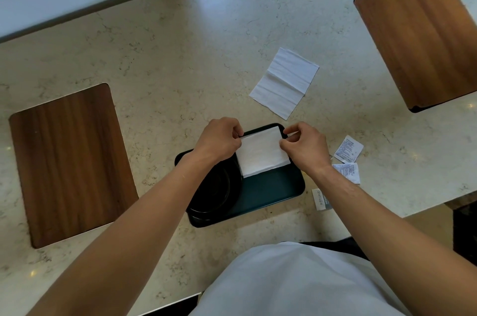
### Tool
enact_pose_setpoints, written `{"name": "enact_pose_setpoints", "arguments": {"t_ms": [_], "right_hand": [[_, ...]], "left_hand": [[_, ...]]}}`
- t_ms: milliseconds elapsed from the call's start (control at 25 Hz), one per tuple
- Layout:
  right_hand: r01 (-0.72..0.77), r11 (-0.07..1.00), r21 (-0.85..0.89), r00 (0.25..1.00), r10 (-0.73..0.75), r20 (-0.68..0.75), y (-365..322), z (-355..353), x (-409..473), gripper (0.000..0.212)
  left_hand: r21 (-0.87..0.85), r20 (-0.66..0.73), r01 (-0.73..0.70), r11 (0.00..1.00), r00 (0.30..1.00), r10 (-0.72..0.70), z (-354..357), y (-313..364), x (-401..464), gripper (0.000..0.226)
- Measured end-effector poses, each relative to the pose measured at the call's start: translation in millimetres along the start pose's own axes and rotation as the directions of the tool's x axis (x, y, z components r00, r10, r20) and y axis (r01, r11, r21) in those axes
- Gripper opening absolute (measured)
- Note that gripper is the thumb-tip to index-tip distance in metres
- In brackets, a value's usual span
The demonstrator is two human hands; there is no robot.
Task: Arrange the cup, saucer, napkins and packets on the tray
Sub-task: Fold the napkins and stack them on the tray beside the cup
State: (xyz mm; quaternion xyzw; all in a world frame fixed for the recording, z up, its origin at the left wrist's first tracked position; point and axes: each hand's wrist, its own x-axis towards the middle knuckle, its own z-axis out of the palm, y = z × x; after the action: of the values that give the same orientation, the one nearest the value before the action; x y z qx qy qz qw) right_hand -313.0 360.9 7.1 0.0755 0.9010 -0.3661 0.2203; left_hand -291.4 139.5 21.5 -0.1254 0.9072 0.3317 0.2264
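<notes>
Both hands work at the far end of the dark green tray (271,189). The left hand (219,141) pinches the far-left corner of a folded white napkin (262,154); the right hand (304,146) pinches its right edge between thumb and fingertips. A 2-point hold keeps the thin paper flat and lets its edges be squared to the tray's far rim. The napkin lies on the tray's far half, apparently overlapping the black saucer (211,191), which occupies the left part of the tray under the left forearm. The cup cannot be made out.

A 2nd napkin (284,82), unfolded, lies on the marble counter (180,70) beyond the tray, well apart from it. 3 paper packets (348,149) lie on the counter just right of the tray, within right-hand reach. Judged remaining: the 2nd napkin and the packets.
</notes>
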Motion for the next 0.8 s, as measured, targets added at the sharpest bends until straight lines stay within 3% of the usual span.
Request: {"name": "enact_pose_setpoints", "arguments": {"t_ms": [400, 560, 800], "right_hand": [[0.030, 0.999, -0.041, 0.999, -0.032, -0.045, 3.8, -4.7, 7.5, 0.022], [0.041, 0.999, -0.027, 0.996, -0.043, -0.084, 5.9, -13.9, 25.1, 0.018], [0.097, 0.992, -0.075, 0.982, -0.107, -0.155, 1.7, -30.5, 70.3, 0.013]], "left_hand": [[0.215, -0.051, -0.033, 0.976, 0.998, 0.045, -10.2, 6.3, 3.4, 0.019], [0.208, -0.065, -0.034, 0.977, 0.997, 0.049, -17.4, 14.7, 20.3, 0.013], [0.260, -0.103, -0.210, 0.942, 0.965, 0.243, -23.9, 50.5, 82.6, 0.019]]}}
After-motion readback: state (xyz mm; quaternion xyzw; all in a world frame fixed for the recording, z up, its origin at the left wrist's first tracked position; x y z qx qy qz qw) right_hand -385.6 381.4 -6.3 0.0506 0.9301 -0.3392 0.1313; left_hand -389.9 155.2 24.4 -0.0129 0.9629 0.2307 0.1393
